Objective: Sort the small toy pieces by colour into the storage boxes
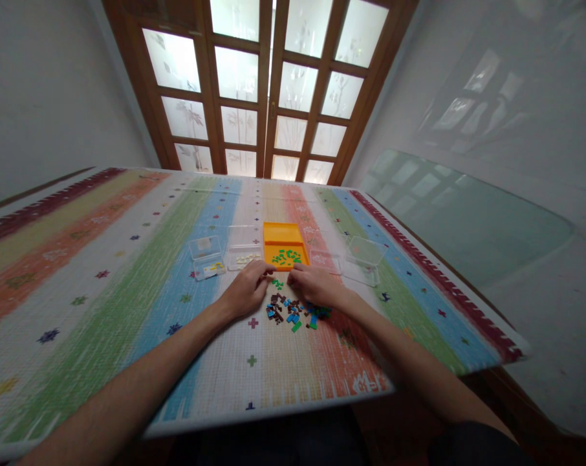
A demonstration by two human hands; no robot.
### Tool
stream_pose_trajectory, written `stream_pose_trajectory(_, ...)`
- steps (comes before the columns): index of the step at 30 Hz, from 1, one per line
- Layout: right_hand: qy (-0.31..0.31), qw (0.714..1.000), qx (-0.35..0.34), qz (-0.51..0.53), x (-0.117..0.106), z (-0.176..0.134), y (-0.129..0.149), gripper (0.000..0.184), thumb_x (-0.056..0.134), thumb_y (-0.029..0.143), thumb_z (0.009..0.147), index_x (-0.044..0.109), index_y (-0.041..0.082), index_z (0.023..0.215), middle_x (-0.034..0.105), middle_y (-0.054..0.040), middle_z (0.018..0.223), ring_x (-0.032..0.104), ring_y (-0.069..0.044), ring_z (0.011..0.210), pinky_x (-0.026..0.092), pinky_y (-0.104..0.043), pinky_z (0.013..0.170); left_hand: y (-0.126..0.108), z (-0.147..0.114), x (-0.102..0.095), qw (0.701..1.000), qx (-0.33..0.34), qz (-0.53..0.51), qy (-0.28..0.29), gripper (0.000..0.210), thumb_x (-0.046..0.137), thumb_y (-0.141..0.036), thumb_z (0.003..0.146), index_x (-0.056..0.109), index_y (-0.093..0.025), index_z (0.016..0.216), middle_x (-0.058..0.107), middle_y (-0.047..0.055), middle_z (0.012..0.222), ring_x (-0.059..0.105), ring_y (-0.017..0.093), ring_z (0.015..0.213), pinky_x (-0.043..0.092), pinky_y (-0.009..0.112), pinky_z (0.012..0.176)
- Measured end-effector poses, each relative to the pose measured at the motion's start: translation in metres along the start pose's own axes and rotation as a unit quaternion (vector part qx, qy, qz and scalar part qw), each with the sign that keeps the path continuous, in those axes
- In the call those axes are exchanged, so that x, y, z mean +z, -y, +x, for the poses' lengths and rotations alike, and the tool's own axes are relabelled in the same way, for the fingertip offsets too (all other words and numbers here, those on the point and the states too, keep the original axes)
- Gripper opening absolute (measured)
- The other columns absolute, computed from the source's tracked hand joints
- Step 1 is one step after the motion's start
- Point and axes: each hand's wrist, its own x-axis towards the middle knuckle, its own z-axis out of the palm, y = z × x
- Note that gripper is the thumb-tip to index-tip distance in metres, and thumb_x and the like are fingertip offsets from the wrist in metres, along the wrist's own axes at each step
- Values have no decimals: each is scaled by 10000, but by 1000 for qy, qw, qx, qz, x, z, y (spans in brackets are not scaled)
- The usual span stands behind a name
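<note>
An orange box (282,233) with its lid raised holds several small green building bricks (286,257). At its front left edge is my left hand (248,289), fingers curled and drawn together. My right hand (315,285) bends its fingers at the front right edge; anything held in either hand is too small or hidden to make out. Between the hands, a few loose green bricks (277,284) lie on the cloth. Nearer to me is a mixed pile of brown bricks (275,309), blue bricks (293,318) and green ones, partly covered by my right hand.
Left of the orange box stand a clear box with yellow pieces (215,267) and a clear box with cream pieces (247,259). Clear open boxes (361,270) stand to the right. A striped tablecloth (142,278) covers the table; its front edge is close to me.
</note>
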Motion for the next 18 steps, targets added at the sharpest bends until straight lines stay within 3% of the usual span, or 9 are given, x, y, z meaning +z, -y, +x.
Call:
stream_pose_trajectory(11, -47, 998, -27, 19, 5, -1, -15, 194, 551, 83, 916, 663, 169, 1048, 668, -90, 1053, 604, -177, 877, 415, -268, 735, 2, -1, 1, 1000, 1, -2, 2, 177, 519, -102, 935, 626, -180, 1052, 678, 76, 965, 625, 215, 876, 540, 401, 821)
stream_pose_trajectory(15, -86, 995, -30, 26, -4, 12, -22, 99, 586, 149, 939, 655, 164, 1010, 666, -94, 1030, 606, -196, 894, 413, -279, 745, 2, -1, 1, 1000, 3, 1, 4, 178, 519, -92, 928, 623, -187, 1036, 676, 69, 957, 623, 208, 857, 539, 394, 806)
stream_pose_trajectory(18, -97, 995, -12, 28, -12, 28, -28, 141, 547, 107, 943, 659, 166, 1005, 682, -106, 1057, 617, -207, 952, 434, -288, 797, 1, 0, 0, 1000, 4, 1, 3, 174, 517, -95, 928, 620, -188, 1033, 675, 71, 949, 623, 210, 851, 540, 400, 804)
